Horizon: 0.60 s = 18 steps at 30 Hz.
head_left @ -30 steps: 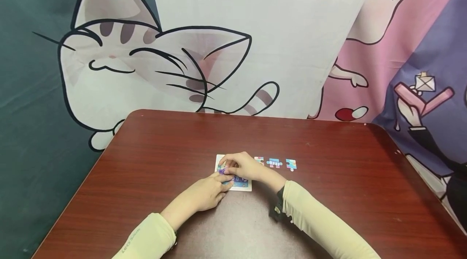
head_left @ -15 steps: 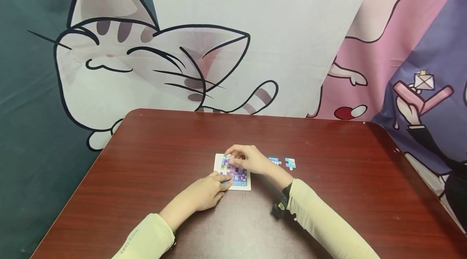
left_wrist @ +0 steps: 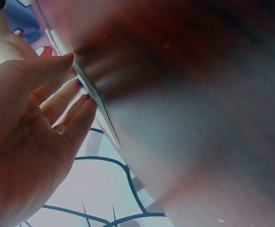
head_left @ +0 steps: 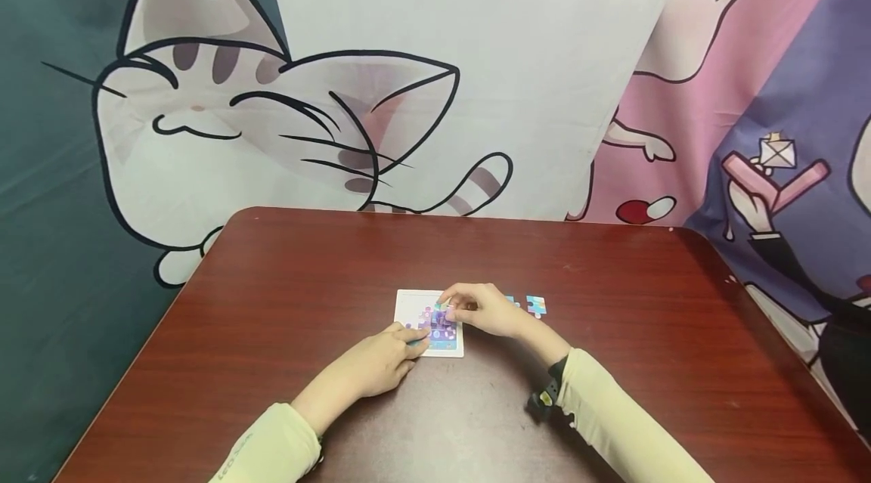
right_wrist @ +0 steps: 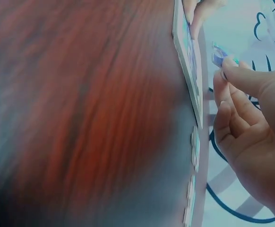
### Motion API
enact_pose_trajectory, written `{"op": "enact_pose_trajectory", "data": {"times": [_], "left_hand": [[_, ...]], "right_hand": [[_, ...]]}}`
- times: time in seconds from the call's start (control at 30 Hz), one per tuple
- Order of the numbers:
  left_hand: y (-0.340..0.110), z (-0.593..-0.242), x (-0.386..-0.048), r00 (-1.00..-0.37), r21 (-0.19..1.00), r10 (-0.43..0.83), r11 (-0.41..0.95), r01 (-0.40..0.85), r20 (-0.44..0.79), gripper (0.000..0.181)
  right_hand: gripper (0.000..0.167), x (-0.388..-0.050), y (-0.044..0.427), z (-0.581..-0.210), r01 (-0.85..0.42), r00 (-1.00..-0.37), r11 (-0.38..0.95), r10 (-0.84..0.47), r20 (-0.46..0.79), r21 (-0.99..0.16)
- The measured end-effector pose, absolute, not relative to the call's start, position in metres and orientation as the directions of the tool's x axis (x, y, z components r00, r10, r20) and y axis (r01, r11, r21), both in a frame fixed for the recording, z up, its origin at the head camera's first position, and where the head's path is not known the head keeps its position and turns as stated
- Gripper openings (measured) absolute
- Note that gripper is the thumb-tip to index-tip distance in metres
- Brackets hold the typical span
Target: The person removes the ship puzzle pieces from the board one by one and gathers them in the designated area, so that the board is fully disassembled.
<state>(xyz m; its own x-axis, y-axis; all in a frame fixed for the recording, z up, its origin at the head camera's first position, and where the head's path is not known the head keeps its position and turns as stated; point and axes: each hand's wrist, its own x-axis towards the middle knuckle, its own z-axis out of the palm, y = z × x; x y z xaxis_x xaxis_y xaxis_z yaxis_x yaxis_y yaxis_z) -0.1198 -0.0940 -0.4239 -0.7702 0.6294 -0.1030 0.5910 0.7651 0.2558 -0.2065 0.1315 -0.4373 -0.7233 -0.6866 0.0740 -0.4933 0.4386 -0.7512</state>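
Board [head_left: 408, 304], white, flat and rectangular, part-covered by a purple-and-blue jigsaw picture [head_left: 445, 336], lies well in from the far edge of the reddish-brown wood-grain tabletop [head_left: 272, 294]. The left hand [head_left: 385, 362] rests, uncurled, on the board's near left corner; the right hand [head_left: 487, 309] pinches a small purple-and-blue jigsaw piece [right_wrist: 218, 54] above the board's right side. Two light-blue-and-pink jigsaw pieces [head_left: 536, 305] lie right of the board.

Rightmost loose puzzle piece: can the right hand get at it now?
Probably not straight away: the right hand is pinching another piece, though nothing covers the rightmost piece in the head view.
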Motion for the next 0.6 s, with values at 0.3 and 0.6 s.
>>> {"op": "enact_pose_trajectory", "data": {"times": [0.3, 0.6], "left_hand": [[-0.093, -0.422, -0.119, -0.770, 0.276, 0.630, 0.761, 0.587, -0.100, 0.039], [-0.095, -0.423, -0.118, -0.773, 0.293, 0.629, 0.757, 0.584, -0.082, 0.038]], "right_hand": [[0.020, -0.198, 0.157, -0.437, -0.507, -0.761, 0.457, -0.635, 0.132, -0.730], [0.018, -0.195, 0.176, -0.437, -0.461, -0.810, 0.489, -0.574, 0.125, -0.740]]}}
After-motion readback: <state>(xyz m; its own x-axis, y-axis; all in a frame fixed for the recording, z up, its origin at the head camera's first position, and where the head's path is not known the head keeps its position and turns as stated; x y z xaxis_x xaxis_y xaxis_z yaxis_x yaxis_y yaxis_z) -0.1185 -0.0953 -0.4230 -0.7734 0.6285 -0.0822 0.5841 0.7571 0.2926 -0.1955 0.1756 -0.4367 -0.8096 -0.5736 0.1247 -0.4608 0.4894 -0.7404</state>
